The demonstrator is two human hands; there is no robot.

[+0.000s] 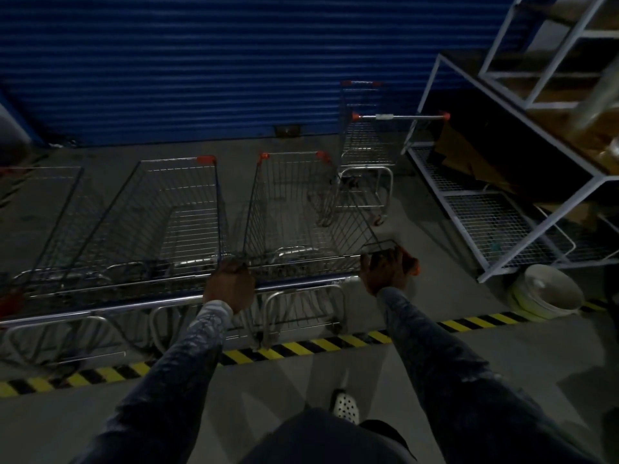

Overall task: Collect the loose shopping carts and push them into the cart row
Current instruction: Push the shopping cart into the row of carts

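From the head camera, a silver wire shopping cart (301, 209) with red corner caps stands right in front of the person. Its front end points toward a big blue ribbed shutter door (201, 61).

The left hand (229, 286) grips the left end of the cart's shiny metal handle bar (301, 285), with the fingers curled over the top. The right hand (388, 272) holds the right end of the same bar, just beside a red end cap (411, 262). Its fingers bend over the bar too, though the picture is dark and a bit blurry there. So the cart sits between the two hands and just ahead of them.

A second wire cart (174, 212) stands just beside the held cart on its left. A third wire cart (50, 212) stands left of that one. Their handles line up in one row.

A fourth wire cart (365, 145) stands farther off near the door, well apart from both hands. It is turned sideways, and its handle (398, 117) points toward a white metal shelf rack (485, 226) on the right.

A round white bucket (546, 293) sits on the grey floor (435, 380) by the foot of the rack. A strip of yellow and black striped tape (301, 348) runs across the floor under the person's arms. A white shoe with small holes (345, 405) shows near the bottom.
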